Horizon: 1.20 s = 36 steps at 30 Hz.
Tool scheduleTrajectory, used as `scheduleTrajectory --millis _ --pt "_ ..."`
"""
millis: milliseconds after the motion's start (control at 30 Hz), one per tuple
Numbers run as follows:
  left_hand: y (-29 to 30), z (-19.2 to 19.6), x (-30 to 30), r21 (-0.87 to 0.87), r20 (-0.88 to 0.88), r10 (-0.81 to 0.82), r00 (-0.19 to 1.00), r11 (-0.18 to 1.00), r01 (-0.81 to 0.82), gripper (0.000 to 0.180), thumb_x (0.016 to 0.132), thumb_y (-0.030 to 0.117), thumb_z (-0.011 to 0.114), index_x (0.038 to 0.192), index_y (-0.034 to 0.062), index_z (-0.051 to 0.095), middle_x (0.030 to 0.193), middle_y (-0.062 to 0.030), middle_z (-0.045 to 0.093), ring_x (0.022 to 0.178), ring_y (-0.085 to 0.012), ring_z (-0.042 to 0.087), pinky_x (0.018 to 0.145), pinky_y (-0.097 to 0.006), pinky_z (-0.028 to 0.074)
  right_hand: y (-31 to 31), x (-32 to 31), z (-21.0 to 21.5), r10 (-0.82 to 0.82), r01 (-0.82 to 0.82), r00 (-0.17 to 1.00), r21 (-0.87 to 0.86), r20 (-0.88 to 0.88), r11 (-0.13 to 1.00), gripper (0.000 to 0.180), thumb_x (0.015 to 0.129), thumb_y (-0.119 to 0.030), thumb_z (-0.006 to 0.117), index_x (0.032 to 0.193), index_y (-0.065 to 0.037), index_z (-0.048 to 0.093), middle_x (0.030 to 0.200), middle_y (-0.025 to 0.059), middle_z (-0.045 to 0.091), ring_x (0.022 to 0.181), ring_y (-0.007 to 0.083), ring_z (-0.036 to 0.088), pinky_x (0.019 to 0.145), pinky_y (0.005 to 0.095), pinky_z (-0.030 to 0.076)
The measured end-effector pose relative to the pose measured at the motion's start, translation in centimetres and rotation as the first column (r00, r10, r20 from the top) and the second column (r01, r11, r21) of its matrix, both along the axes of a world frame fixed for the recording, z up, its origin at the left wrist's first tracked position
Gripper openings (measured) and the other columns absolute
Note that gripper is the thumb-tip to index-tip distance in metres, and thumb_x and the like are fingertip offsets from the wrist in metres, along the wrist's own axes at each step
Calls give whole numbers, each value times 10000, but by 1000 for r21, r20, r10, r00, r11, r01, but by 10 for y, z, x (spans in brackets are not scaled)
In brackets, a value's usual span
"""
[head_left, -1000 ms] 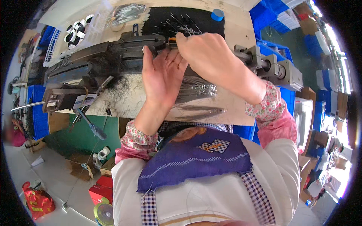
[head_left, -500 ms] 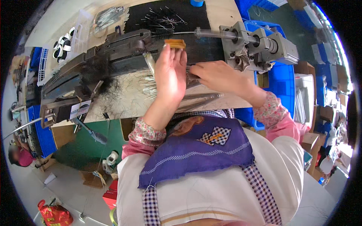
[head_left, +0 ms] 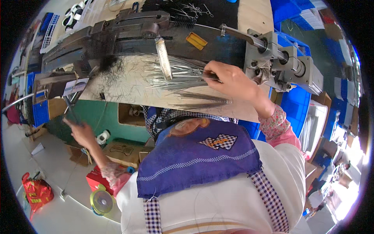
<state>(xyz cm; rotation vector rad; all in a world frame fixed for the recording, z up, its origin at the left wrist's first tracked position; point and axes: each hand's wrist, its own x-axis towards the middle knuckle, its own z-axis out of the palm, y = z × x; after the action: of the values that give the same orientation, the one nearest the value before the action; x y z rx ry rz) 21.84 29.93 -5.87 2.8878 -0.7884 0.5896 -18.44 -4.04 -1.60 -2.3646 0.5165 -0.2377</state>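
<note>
Head view: two hands at a metal working machine, one on a lever and one on a bundle of thin wires.

Head view shows the right hand (head_left: pixel 230 80) closed on the end of a bundle of thin metal wires (head_left: pixel 175 74), which lies flat on the pale work plate (head_left: pixel 128 87) under a narrow metal clamp bar (head_left: pixel 163 58). A second fan of wires (head_left: pixel 202 103) lies just below it, near the plate's front edge. The left hand (head_left: pixel 80 130) is far out to the left side, lower than the plate, with its fingers wrapped around the dark lever handle (head_left: pixel 70 111) that comes down from the long grey machine (head_left: pixel 117 31). To the right of the right hand stands a grey block with a shaft (head_left: pixel 284 66), and blue bins (head_left: pixel 296 105) are behind it. A blue apron with checked straps (head_left: pixel 198 160) covers the person's front.
</note>
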Motion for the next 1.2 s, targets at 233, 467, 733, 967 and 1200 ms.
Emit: scheduleTrajectory --millis 233,467,733,967,1200 --pt "-12 4 -17 -95 -254 205 945 967 -236 759 863 334 596 1463 44 232 1036 -246 644 941 -417 629 762 -505 494 10 -36 40 -483 454 821 165 305 876 167 894 -84 620 1031 -5 563 871 41 572 809 88 535 714 250 459" --pt "-165 83 -183 -785 -142 -919 368 331 524 529 934 160 474 1416 -15 344 1458 -189 363 1380 -274 293 1133 -392 180 9 -27 100 -465 377 746 273 477 885 128 926 -96 590 1029 -24 566 822 4 584 708 62 509 626 209 420" --pt "-173 74 -176 -794 -582 -812 40 579 186 258 1012 221 415 1129 10 509 832 -12 553 744 -86 534 621 -228 438 -29 20 97 -209 326 884 -233 417 916 117 864 -110 609 945 -39 656 855 90 652 795 241 643 701 306 509" --pt "-212 78 -234 -642 -534 -730 -427 679 -357 215 1000 275 446 930 88 525 740 1 485 600 -96 438 516 -243 385 -48 38 69 -35 124 986 -573 163 810 160 825 -74 614 973 -23 646 879 109 611 835 303 598 711 364 498" --pt "-209 137 -161 -58 452 -775 -441 468 -882 203 1002 187 404 974 4 488 818 -47 431 398 -42 285 323 -210 207 -45 44 67 -26 94 994 -690 109 718 188 729 -37 593 916 -37 610 832 88 567 824 265 603 686 357 524"
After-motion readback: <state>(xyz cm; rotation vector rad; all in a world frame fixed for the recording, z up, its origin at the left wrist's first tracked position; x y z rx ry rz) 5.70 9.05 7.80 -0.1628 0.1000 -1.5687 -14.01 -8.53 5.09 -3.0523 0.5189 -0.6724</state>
